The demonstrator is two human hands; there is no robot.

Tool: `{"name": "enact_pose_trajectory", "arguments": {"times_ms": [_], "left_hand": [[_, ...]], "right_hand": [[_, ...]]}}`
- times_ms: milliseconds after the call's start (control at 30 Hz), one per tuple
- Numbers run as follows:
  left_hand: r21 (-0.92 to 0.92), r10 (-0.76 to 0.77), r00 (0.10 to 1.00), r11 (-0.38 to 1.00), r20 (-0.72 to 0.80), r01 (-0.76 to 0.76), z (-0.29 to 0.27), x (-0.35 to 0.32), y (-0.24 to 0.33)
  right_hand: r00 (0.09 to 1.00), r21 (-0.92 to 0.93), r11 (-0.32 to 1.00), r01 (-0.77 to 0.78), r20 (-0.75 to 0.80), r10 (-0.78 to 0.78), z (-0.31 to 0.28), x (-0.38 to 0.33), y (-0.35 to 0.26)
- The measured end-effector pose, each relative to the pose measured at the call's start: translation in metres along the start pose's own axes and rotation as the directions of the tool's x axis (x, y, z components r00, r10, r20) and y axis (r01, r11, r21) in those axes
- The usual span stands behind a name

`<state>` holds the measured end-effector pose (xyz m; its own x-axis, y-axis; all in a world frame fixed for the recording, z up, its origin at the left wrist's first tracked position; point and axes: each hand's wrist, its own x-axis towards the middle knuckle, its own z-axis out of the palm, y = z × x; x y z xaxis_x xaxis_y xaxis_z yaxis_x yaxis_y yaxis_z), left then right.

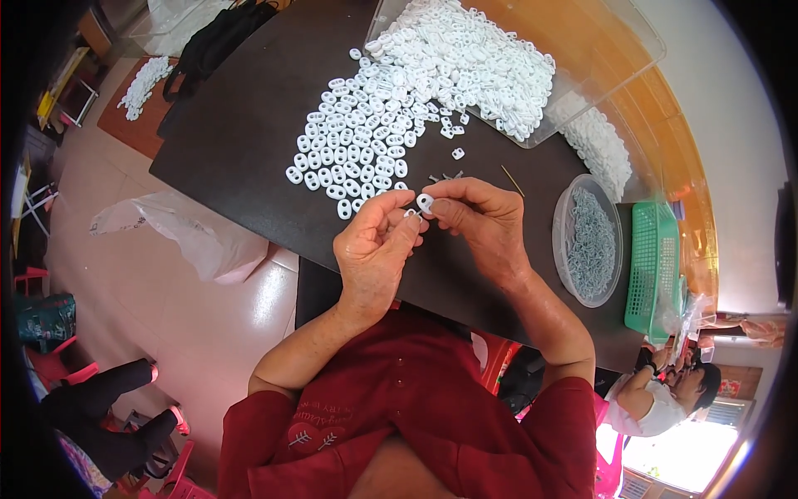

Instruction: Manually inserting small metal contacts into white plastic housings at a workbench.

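My right hand (485,223) pinches a small white oval plastic piece (425,202) between thumb and fingers, above the dark table. Close against it, my left hand (370,254) is closed with thumb and fingertips on another small white piece (411,214), partly covered by the fingers. The two pieces almost meet; whether they are joined I cannot tell. Just beyond my hands, many white two-holed oval pieces (339,158) lie spread in a single layer. A few small grey parts (446,176) rest on the table behind my fingertips.
A clear plastic bin (544,137) heaped with white pieces (465,58) lies at the far side. To the right stand a round clear tub (559,241) of grey metal parts (592,245) and a green basket (654,266). A thin brass-coloured stick (513,180) lies between. Other people sit nearby.
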<state>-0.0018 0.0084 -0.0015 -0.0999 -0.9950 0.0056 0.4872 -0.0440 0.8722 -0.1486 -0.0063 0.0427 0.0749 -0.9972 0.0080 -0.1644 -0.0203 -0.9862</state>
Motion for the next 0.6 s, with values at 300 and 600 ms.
{"name": "enact_pose_trajectory", "arguments": {"times_ms": [300,600], "left_hand": [[-0.033,0.018,1.000,0.999,-0.023,-0.018,0.0032,0.0003,-0.0009],[-0.025,0.038,0.999,0.999,-0.021,-0.039,0.0039,0.0017,-0.0030]], "right_hand": [[0.999,0.038,0.998,-0.047,0.015,0.047,-0.0002,0.0010,0.0001],[0.994,-0.074,0.992,0.105,0.016,-0.104,0.0057,-0.0029,0.0086]]}}
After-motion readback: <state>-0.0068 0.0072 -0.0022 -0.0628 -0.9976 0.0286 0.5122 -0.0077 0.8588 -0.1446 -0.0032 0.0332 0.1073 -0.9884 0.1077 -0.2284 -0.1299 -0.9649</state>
